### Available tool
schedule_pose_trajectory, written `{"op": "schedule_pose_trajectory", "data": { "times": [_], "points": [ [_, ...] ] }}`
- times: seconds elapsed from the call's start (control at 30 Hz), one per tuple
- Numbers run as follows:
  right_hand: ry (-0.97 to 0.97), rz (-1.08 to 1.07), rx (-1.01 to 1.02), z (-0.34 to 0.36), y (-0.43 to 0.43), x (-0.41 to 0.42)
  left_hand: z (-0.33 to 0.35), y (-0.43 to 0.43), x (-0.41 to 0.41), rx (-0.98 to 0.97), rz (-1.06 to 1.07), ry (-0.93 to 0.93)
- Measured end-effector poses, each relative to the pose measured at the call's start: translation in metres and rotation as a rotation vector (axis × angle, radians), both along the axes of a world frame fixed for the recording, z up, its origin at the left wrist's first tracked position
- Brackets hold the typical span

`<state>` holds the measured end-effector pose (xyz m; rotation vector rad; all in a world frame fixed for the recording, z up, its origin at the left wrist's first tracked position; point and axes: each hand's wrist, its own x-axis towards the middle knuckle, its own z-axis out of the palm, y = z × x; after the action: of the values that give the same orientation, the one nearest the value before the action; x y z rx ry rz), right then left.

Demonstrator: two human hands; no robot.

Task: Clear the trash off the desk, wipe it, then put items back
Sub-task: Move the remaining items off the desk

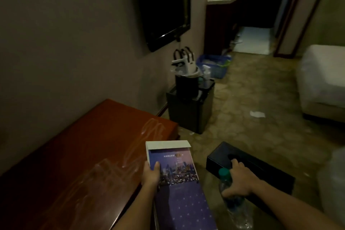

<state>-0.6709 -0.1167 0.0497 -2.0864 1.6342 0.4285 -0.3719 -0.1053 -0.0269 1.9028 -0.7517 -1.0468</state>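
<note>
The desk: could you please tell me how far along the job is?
Done: the glossy red-brown wooden desk shows wet wipe streaks. In hand: left hand grips a purple booklet, right hand a black tissue box and green-capped clear bottle. Left: putting them back.

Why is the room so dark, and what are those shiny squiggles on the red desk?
Head view: dim light, darker toward corners; the squiggles are glare on streaks across the desk; the doorway floor glows brightest; the water bottle at the bottom looks blurry.
</note>
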Motion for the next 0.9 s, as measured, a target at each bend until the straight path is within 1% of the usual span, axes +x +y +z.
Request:
{"op": "schedule_pose_trajectory", "data": {
  "times": [0.1, 0.2, 0.3, 0.37, 0.47, 0.73, 0.83, 0.9],
  "points": [
    [-0.021, -0.123, 0.018, -0.001, 0.005, -0.064, 0.01, -0.029, -0.069, -0.007, -0.098, -0.069],
    [-0.031, -0.208, 0.021, -0.003, 0.011, -0.132, 0.021, -0.056, -0.151, 0.018, -0.196, -0.097],
    [-0.027, -0.296, 0.047, -0.002, 0.021, -0.199, 0.026, -0.075, -0.235, -0.018, -0.307, -0.042],
    [-0.039, -0.356, 0.026, 0.0, 0.025, -0.243, 0.025, -0.09, -0.289, -0.047, -0.363, -0.008],
    [-0.049, -0.476, 0.039, -0.001, 0.039, -0.3, 0.023, -0.105, -0.361, -0.05, -0.47, 0.008],
    [-0.085, -0.835, 0.083, -0.018, 0.072, -0.425, 0.017, -0.158, -0.525, -0.037, -0.847, -0.125],
    [-0.095, -1.012, 0.095, -0.026, 0.077, -0.467, -0.002, -0.186, -0.598, -0.04, -1.0, -0.098],
    [-0.091, -1.129, 0.097, -0.03, 0.074, -0.491, -0.049, -0.223, -0.652, -0.044, -1.061, -0.118]
  ]
}}
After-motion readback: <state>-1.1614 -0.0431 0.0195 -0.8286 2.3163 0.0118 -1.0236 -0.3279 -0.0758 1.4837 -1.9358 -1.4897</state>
